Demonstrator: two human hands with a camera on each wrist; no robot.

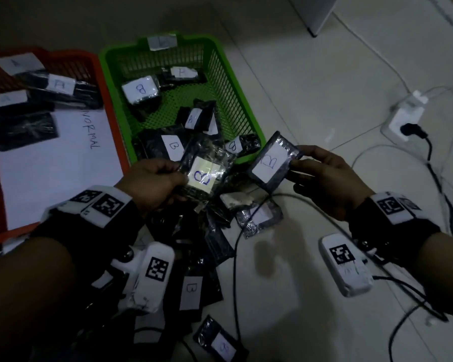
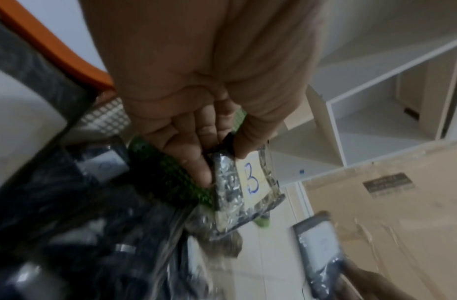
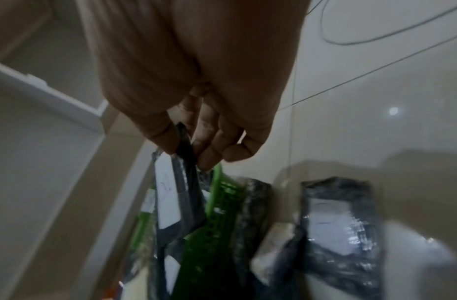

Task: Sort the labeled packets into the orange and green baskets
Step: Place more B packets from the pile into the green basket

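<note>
My left hand (image 1: 156,182) pinches a shiny black packet labelled B (image 1: 204,171) (image 2: 245,186) by its left edge, just in front of the green basket (image 1: 236,82). My right hand (image 1: 324,176) pinches a second B packet (image 1: 272,162) (image 3: 176,194) by its right edge, over the basket's near right corner. The green basket holds several labelled packets (image 1: 141,90). To its left lies the orange basket (image 1: 107,95) with a white sheet and A packets (image 1: 60,86). A pile of loose packets (image 1: 191,288) lies on the floor below my hands.
A white power strip (image 1: 403,118) with a black plug sits on the tiled floor at right. Several cables (image 1: 236,257) trail between my arms. White shelving (image 2: 376,97) and a cardboard box (image 2: 392,213) stand beyond.
</note>
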